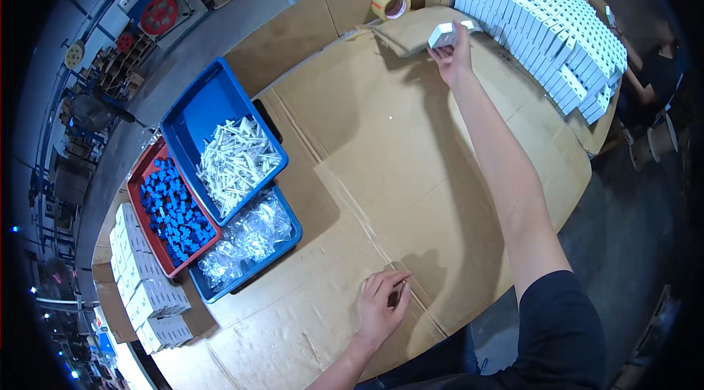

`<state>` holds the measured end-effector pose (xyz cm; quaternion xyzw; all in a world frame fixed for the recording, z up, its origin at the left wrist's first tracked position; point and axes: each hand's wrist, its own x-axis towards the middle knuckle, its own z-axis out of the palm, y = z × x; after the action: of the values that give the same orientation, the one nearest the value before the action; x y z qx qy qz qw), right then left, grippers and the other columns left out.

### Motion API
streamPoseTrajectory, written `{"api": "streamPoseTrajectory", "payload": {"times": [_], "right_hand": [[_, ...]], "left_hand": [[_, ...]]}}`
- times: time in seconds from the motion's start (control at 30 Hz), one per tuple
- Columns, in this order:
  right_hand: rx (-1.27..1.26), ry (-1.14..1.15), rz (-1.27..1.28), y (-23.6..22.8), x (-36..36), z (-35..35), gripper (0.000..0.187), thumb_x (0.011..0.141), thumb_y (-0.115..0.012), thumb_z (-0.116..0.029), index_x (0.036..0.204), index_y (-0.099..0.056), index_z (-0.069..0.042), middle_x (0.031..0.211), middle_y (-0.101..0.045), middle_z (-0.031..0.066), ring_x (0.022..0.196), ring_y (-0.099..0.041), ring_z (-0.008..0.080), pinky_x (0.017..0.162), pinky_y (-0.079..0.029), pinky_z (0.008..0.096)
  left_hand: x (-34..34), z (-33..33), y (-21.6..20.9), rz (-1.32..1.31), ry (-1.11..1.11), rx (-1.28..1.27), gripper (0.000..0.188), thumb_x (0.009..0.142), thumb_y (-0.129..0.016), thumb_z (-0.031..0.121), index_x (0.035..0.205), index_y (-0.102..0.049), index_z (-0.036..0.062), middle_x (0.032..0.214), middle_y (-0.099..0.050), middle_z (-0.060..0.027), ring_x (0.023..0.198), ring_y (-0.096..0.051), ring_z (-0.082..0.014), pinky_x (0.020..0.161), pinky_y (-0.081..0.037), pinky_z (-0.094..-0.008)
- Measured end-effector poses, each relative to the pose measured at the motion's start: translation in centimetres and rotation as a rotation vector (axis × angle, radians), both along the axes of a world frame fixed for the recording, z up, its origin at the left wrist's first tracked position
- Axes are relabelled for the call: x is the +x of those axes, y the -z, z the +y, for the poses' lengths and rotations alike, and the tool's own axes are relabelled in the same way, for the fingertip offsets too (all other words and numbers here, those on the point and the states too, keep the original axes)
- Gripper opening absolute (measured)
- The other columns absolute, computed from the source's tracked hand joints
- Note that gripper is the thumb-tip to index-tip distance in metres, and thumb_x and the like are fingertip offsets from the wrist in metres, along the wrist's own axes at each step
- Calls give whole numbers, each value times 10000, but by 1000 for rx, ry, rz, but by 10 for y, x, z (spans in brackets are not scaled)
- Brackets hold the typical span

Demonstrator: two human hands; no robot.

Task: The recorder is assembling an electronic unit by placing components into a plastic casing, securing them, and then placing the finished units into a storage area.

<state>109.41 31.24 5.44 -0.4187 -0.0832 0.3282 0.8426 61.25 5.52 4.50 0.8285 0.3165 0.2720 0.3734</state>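
My right arm reaches far across the cardboard-covered table (381,141). My right hand (456,60) is closed around a small white box (443,36), held above a folded cardboard piece (411,32). Just to its right stands a large block of stacked white boxes (539,23). Close to me, my left hand (381,307) hovers low over or rests on the cardboard; which one I cannot tell. Its fingers curl loosely, with a gap to the thumb and nothing visible between them.
Left of centre, a blue tray (180,122) of white plastic pieces overlaps a red tray (133,183) of blue parts and another blue tray (293,243) of clear bags. White boxes (150,291) stack at the left edge. A tape roll (391,4) stands by the far cardboard wall (293,34).
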Motion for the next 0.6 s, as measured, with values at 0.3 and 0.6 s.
{"api": "streamPoseTrajectory", "payload": {"times": [0.3,0.6], "right_hand": [[97,15,-393,-50,31,92,665,845,-743,-567,1346,-544,-178,1325,-536,42,1292,-480,215,1141,-273,542],[-297,63,-845,-28,85,110,635,806,-821,-386,1275,-607,-15,1168,-685,79,1062,-629,175,972,-481,339]], "left_hand": [[2,10,0,62,-20,-52,249,867,-765,115,1110,-724,83,1069,-715,-79,993,-659,-273,876,-486,-392],[4,6,6,40,-4,-104,255,855,-774,136,1102,-728,88,1068,-722,-61,986,-661,-260,871,-474,-381]]}}
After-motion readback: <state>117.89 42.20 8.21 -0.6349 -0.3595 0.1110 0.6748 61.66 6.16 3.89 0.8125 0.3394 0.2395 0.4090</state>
